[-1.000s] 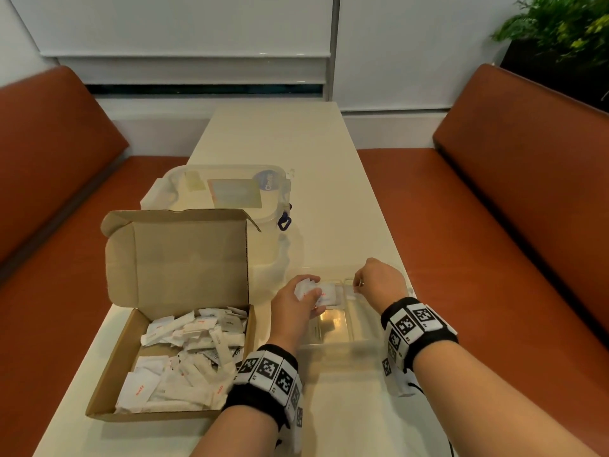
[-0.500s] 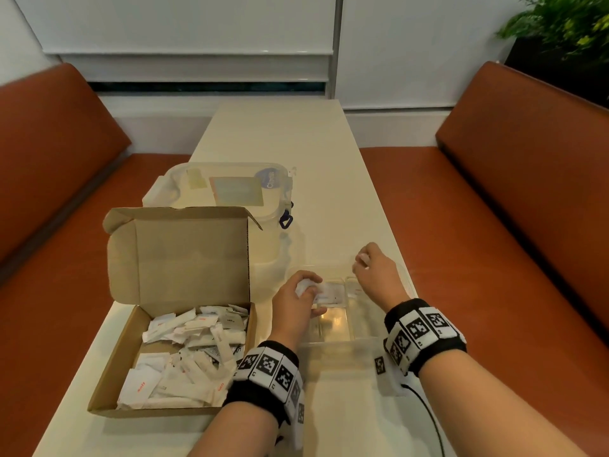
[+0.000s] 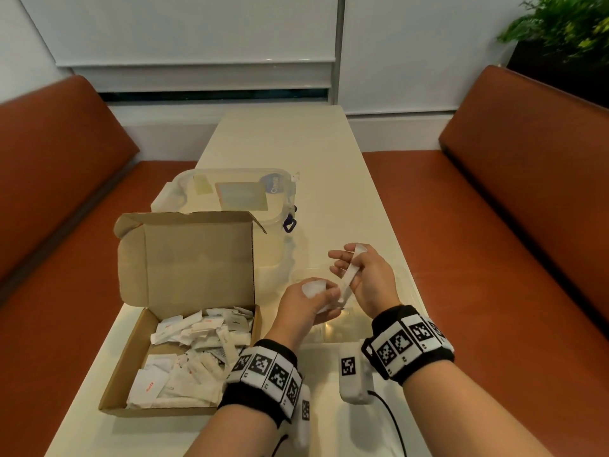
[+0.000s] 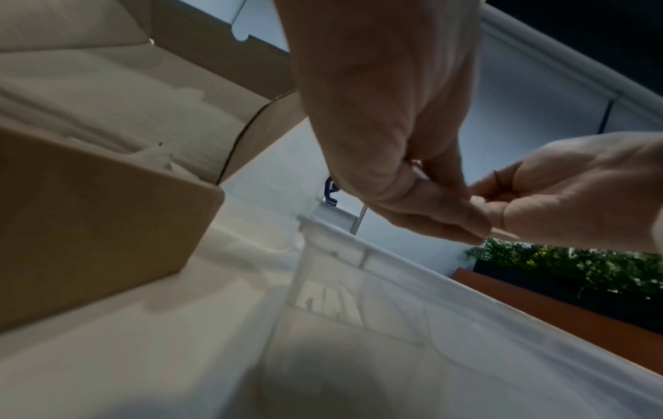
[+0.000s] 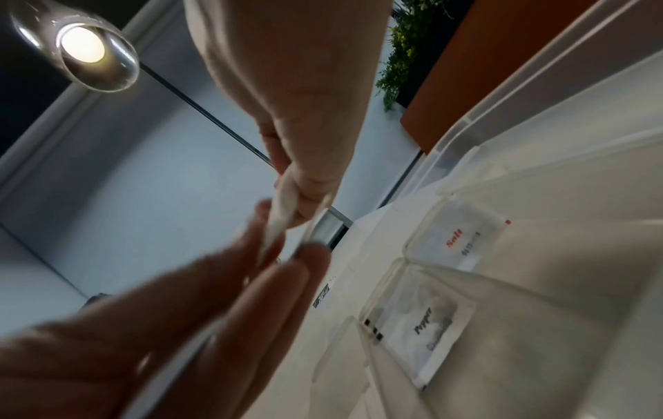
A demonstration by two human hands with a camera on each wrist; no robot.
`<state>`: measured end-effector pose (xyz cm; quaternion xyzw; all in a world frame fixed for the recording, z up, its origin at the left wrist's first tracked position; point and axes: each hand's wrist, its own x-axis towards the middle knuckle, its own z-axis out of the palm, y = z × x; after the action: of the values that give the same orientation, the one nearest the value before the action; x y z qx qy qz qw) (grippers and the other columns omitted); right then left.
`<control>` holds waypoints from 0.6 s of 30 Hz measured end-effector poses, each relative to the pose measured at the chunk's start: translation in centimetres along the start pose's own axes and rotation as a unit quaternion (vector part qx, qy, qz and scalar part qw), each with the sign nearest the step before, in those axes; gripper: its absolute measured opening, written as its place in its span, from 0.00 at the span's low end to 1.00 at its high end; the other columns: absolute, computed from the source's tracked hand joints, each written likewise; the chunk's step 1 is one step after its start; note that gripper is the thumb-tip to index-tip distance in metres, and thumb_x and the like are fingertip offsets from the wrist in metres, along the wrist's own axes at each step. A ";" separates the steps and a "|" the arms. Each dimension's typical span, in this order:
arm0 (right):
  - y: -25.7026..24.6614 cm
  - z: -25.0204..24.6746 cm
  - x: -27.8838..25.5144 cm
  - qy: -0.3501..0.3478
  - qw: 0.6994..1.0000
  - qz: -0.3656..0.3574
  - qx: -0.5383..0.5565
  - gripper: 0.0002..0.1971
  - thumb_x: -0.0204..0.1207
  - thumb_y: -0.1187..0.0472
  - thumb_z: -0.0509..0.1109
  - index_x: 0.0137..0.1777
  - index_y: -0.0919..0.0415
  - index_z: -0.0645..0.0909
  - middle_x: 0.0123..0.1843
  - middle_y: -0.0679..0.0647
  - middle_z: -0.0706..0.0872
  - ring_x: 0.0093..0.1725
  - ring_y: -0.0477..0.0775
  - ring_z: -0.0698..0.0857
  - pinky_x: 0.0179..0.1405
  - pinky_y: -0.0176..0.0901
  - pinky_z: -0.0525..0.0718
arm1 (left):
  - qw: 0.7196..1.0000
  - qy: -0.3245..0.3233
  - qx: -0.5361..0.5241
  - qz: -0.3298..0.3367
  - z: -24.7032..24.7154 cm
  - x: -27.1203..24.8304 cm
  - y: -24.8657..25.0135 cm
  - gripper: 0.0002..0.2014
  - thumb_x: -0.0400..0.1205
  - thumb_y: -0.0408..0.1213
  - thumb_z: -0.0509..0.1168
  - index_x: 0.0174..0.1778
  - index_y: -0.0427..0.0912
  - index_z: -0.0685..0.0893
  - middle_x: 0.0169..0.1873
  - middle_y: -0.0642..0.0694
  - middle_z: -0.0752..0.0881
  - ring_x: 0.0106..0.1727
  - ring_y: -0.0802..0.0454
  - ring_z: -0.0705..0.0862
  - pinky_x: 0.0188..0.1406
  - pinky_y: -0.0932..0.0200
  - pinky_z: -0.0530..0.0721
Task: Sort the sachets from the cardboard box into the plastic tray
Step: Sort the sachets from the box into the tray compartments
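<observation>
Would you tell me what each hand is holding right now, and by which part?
The right hand pinches a long white stick sachet near its upper end. The left hand grips a bunch of white sachets in its fist and touches the stick's lower end.

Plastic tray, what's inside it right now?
The right wrist view shows the plastic tray holding a Salt sachet in one compartment and a Pepper sachet in the next. Both hands cover the other compartments.
</observation>
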<state>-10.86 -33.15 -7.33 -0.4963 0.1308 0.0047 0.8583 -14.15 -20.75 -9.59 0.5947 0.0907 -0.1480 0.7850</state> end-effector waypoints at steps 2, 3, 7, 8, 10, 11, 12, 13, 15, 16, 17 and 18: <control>0.1 -0.3 0.1 -0.009 0.996 -0.006 -0.093 0.13 0.76 0.77 0.52 0.51 0.70 0.78 0.47 0.67 0.88 0.40 0.54 0.85 0.47 0.42 0.86 | 0.999 0.031 0.029 0.020 -0.3 0.2 0.0 0.03 0.76 0.24 0.70 0.39 0.35 0.86 0.38 0.40 0.85 0.39 0.47 0.87 0.39 0.57 0.89; 0.2 -0.5 0.2 -0.015 0.990 -0.011 -0.138 0.12 0.78 0.77 0.55 0.52 0.71 0.79 0.48 0.66 0.88 0.42 0.53 0.85 0.47 0.40 0.86 | 0.998 0.046 0.037 0.030 -0.5 0.4 0.1 0.03 0.76 0.24 0.70 0.39 0.35 0.86 0.37 0.41 0.84 0.38 0.48 0.86 0.39 0.56 0.90; 0.4 -1.2 0.3 -0.035 0.976 -0.033 -0.213 0.12 0.81 0.70 0.62 0.60 0.70 0.83 0.50 0.60 0.89 0.47 0.51 0.85 0.53 0.38 0.84 | 0.993 0.089 0.055 0.048 -0.7 0.9 0.0 0.04 0.78 0.27 0.69 0.40 0.39 0.86 0.40 0.41 0.84 0.42 0.48 0.86 0.37 0.57 0.89; 0.2 -1.1 0.2 -0.031 0.966 -0.054 -0.251 0.12 0.81 0.66 0.65 0.60 0.66 0.84 0.54 0.55 0.89 0.52 0.48 0.84 0.56 0.36 0.81 | 0.993 0.099 0.053 0.041 -0.6 1.0 0.0 0.05 0.79 0.27 0.68 0.41 0.40 0.86 0.42 0.41 0.84 0.43 0.49 0.85 0.36 0.58 0.89; -0.2 -0.8 0.1 -0.040 0.943 -0.101 -0.313 0.12 0.79 0.59 0.68 0.60 0.57 0.87 0.56 0.46 0.88 0.55 0.36 0.82 0.53 0.27 0.75 | 0.992 0.117 0.046 0.022 -0.6 1.1 -0.1 0.04 0.80 0.28 0.67 0.41 0.40 0.85 0.43 0.40 0.83 0.43 0.49 0.85 0.34 0.59 0.89; -0.5 -0.6 0.0 -0.044 0.937 -0.118 -0.326 0.11 0.79 0.57 0.69 0.59 0.54 0.87 0.55 0.43 0.88 0.49 0.30 0.81 0.47 0.23 0.74 | 0.991 0.126 0.043 0.009 -0.7 1.2 -0.1 0.03 0.80 0.29 0.68 0.42 0.40 0.84 0.42 0.40 0.83 0.42 0.48 0.85 0.34 0.59 0.89; -0.7 -0.5 -0.2 -0.049 0.934 -0.130 -0.328 0.11 0.78 0.56 0.70 0.58 0.52 0.88 0.52 0.41 0.88 0.40 0.28 0.80 0.39 0.21 0.74 | 0.991 0.130 0.037 -0.008 -0.8 1.3 0.0 0.02 0.80 0.29 0.68 0.42 0.38 0.84 0.43 0.40 0.83 0.40 0.48 0.86 0.34 0.60 0.89; -0.8 -0.5 -0.4 -0.060 0.934 -0.138 -0.323 0.10 0.77 0.57 0.71 0.57 0.51 0.88 0.49 0.42 0.89 0.33 0.30 0.80 0.34 0.22 0.75 | 0.991 0.130 0.027 -0.025 -0.8 1.4 0.2 0.01 0.80 0.30 0.68 0.45 0.36 0.84 0.44 0.39 0.83 0.40 0.47 0.87 0.35 0.59 0.90; -1.0 -0.4 -0.8 -0.106 0.935 -0.135 -0.311 0.09 0.75 0.61 0.73 0.54 0.52 0.89 0.46 0.48 0.90 0.32 0.35 0.83 0.35 0.26 0.80 | 0.992 0.117 -0.007 -0.048 -0.9 1.4 0.6 0.06 0.80 0.30 0.68 0.49 0.30 0.85 0.50 0.34 0.84 0.42 0.43 0.88 0.37 0.58 0.90; -1.0 -0.5 -1.0 -0.135 0.929 -0.128 -0.321 0.09 0.73 0.62 0.74 0.52 0.54 0.90 0.47 0.48 0.91 0.38 0.36 0.86 0.40 0.26 0.82 | 0.993 0.103 -0.025 -0.051 -1.0 1.5 0.9 0.07 0.81 0.31 0.67 0.49 0.29 0.84 0.52 0.32 0.84 0.45 0.42 0.88 0.37 0.58 0.90; -0.9 -0.7 -1.1 -0.159 0.919 -0.121 -0.340 0.08 0.72 0.63 0.75 0.50 0.54 0.90 0.47 0.46 0.91 0.44 0.36 0.87 0.45 0.25 0.81 | 0.994 0.089 -0.045 -0.048 -1.0 1.5 1.2 0.08 0.82 0.32 0.65 0.49 0.28 0.84 0.53 0.30 0.84 0.47 0.41 0.88 0.38 0.58 0.90; -0.8 -1.0 -1.2 -0.179 0.910 -0.113 -0.358 0.08 0.71 0.64 0.76 0.48 0.55 0.90 0.46 0.45 0.91 0.48 0.36 0.87 0.47 0.23 0.80 | 0.994 0.074 -0.064 -0.040 -1.0 1.4 1.4 0.10 0.83 0.34 0.64 0.49 0.29 0.84 0.53 0.30 0.85 0.47 0.42 0.89 0.39 0.58 0.90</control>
<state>-12.16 -34.25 -6.88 -0.7724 -0.0923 0.0424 0.6270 -12.29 -19.65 -9.06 0.5484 0.1817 -0.1289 0.8060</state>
